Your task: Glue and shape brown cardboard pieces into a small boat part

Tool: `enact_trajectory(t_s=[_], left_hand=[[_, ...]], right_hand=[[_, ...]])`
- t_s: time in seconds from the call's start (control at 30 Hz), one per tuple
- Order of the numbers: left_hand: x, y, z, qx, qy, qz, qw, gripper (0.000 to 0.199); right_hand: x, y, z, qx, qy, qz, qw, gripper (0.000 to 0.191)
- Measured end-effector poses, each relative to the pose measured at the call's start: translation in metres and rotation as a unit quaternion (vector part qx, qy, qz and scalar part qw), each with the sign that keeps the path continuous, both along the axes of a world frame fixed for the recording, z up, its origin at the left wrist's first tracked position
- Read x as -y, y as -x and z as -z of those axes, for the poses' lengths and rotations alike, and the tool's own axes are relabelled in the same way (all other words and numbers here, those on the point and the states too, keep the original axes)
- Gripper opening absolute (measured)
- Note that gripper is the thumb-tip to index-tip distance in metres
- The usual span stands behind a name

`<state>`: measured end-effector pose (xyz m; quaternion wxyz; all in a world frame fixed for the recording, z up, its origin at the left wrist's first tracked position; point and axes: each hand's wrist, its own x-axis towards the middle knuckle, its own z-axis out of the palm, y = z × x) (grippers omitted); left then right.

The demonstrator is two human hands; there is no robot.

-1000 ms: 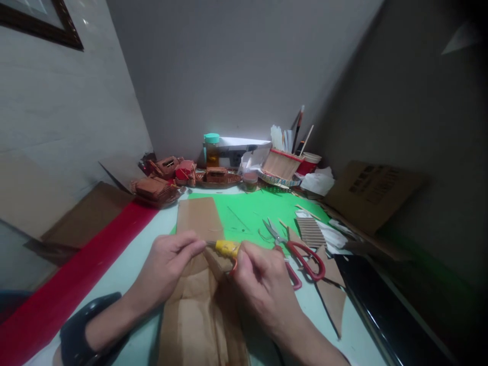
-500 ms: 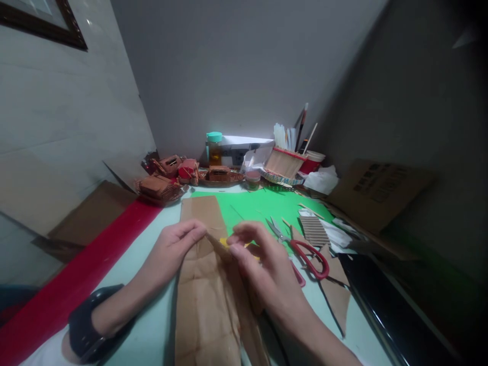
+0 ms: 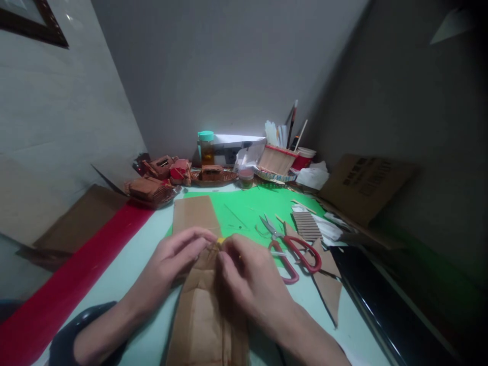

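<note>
A long strip of creased brown paper (image 3: pixel 202 315) runs from the near edge up the middle. My left hand (image 3: pixel 177 259) pinches its upper end between thumb and fingers. Close beside it on the right, my right hand (image 3: pixel 247 279) is closed on the same end, fingertips nearly touching the left ones. Something small and yellow (image 3: pixel 220 240) shows between the hands, mostly hidden. Beyond them a flat brown cardboard piece (image 3: pixel 194 213) lies partly over a green sheet (image 3: pixel 244 208). Red-handled scissors (image 3: pixel 292 246) lie with blades apart, right of my right hand.
Brown model boats (image 3: pixel 148 189), a bottle with a teal lid (image 3: pixel 206 147) and a stick-sided holder (image 3: pixel 279 160) line the back. Cardboard scraps (image 3: pixel 328 290) and a black glossy panel (image 3: pixel 373 300) lie at the right. A red strip (image 3: pixel 87 249) runs along the left.
Both hands have come closer together at the paper's upper end. The raised paper edge between them is now pressed down, and more of the scissors shows. The view has shifted slightly right.
</note>
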<state>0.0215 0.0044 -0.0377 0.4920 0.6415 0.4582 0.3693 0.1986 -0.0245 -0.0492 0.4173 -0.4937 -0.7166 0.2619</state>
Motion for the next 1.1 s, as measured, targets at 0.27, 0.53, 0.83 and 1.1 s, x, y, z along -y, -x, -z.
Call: enact_trajectory(t_s=[0.27, 0.53, 0.83, 1.1], left_hand=[[0.007, -0.005, 0.007, -0.013, -0.081, -0.017, 0.996, 0.01], [0.008, -0.008, 0.007, -0.012, -0.078, -0.043, 0.996, 0.025], [0.006, -0.005, 0.002, -0.084, 0.012, 0.101, 0.991, 0.025], [0.012, -0.007, 0.002, -0.177, -0.047, 0.074, 0.98, 0.026]], right_hand=[[0.003, 0.004, 0.004, -0.021, -0.021, 0.018, 0.999, 0.016], [0.002, 0.001, 0.0, -0.01, -0.014, -0.028, 0.999, 0.017], [0.001, -0.004, -0.004, 0.004, -0.002, -0.029, 1.0, 0.01], [0.002, -0.009, -0.004, 0.043, -0.009, -0.079, 0.996, 0.006]])
